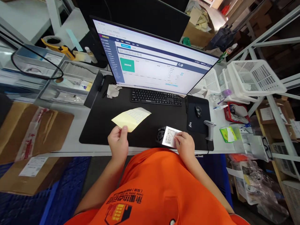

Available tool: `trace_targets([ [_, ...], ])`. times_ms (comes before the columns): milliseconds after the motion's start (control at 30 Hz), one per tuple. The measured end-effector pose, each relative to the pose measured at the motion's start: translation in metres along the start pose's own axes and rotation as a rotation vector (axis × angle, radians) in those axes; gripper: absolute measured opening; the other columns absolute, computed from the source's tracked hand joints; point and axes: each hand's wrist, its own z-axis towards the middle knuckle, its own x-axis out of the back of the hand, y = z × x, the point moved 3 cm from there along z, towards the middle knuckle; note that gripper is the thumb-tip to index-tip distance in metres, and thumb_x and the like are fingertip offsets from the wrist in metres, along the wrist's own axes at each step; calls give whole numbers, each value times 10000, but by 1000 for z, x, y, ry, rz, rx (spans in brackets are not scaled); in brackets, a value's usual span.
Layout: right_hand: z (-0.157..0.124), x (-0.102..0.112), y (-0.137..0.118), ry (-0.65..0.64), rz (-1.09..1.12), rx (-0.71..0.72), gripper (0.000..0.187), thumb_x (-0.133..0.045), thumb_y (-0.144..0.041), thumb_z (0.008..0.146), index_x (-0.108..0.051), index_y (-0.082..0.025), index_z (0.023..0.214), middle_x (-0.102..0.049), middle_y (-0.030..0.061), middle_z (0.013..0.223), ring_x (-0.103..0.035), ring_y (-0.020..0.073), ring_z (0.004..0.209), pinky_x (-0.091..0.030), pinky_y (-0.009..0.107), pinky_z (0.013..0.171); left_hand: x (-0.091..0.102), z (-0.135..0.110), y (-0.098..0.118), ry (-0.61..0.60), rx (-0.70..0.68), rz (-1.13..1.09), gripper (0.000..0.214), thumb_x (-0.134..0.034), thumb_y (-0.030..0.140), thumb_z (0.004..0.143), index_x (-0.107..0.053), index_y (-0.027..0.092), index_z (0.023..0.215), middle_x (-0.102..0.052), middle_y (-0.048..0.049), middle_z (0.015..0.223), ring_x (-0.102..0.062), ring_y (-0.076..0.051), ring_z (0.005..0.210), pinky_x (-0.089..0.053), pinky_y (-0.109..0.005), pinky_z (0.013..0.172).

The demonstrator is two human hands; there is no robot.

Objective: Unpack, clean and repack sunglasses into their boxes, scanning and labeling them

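Note:
My left hand [118, 142] pinches a yellow sheet of printed labels [133, 117] by its near corner, thumb on top. The sheet is held up above the black desk mat [96, 128], tilted. At the mat's front edge, a small box [169, 137] shows a white face with black print and a black side. My right hand [185, 145] has its thumb and fingers closed on the right edge of that white face. Whether the box rests on the mat or is slightly lifted, I cannot tell.
A keyboard [156, 97] lies below a lit monitor [154, 62]. To the right are a mouse [198, 111], a barcode scanner [209, 129] and white baskets [255, 75]. Crumpled tissue [113, 91], a grey divided tray [90, 93] and cardboard boxes [53, 128] are at left.

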Motion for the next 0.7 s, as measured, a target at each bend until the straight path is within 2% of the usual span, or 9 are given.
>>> trace_targets([
  [100,1,0,6,30,22,-67,217,-595,-237,910,-772,-214,786,-715,93,974,-614,254,898,-424,470,921,2,1,0,-1,1,20,319,-649,461,860,-624,170,732,-596,8,692,-542,-138,664,-451,-237,667],
  [167,7,1,17,59,63,-144,110,-686,-279,853,-782,-230,877,-710,94,1068,-605,287,998,-378,527,995,2,1,-1,-6,6,18,327,-648,462,859,-602,172,714,-570,15,675,-521,-131,649,-439,-234,652],
  [200,11,0,25,70,101,-190,167,-746,-302,796,-779,-239,947,-693,101,1146,-589,313,1067,-367,550,1016,2,2,-2,-8,16,10,328,-649,461,856,-593,174,708,-556,20,663,-511,-127,638,-433,-231,642],
  [233,15,-1,33,74,151,-236,299,-799,-322,729,-768,-243,1016,-669,112,1214,-572,335,1123,-378,560,1020,3,3,-3,-9,30,-4,327,-652,459,852,-588,175,705,-543,24,652,-502,-123,627,-428,-228,631],
  [300,23,-6,50,53,276,-314,493,-836,-359,651,-732,-232,1116,-647,133,1266,-578,342,1160,-457,529,974,3,4,-7,-6,67,-52,314,-660,457,843,-592,176,721,-544,25,650,-506,-119,621,-434,-225,629],
  [400,29,-14,68,6,445,-383,494,-739,-415,744,-682,-191,1181,-686,151,1215,-654,291,1084,-552,449,876,5,8,-12,15,96,-107,296,-665,462,833,-630,171,793,-617,0,732,-566,-131,677,-478,-240,685],
  [467,27,-16,74,-1,519,-422,502,-687,-429,789,-648,-179,1223,-675,167,1259,-657,282,1111,-565,441,885,8,11,-14,33,97,-115,299,-671,464,829,-648,166,818,-643,-10,769,-589,-137,709,-490,-245,705],
  [567,19,-16,74,-21,574,-465,585,-738,-437,738,-630,-192,1259,-624,164,1356,-612,293,1212,-556,440,942,13,16,-17,55,101,-131,290,-691,447,822,-660,160,795,-640,-4,747,-582,-129,702,-474,-230,685],
  [700,14,-18,65,-92,586,-479,687,-836,-389,621,-648,-221,1260,-622,132,1347,-593,303,1235,-540,443,981,16,22,-15,77,105,-175,260,-699,415,822,-670,158,792,-654,-4,758,-584,-125,705,-465,-222,688],
])
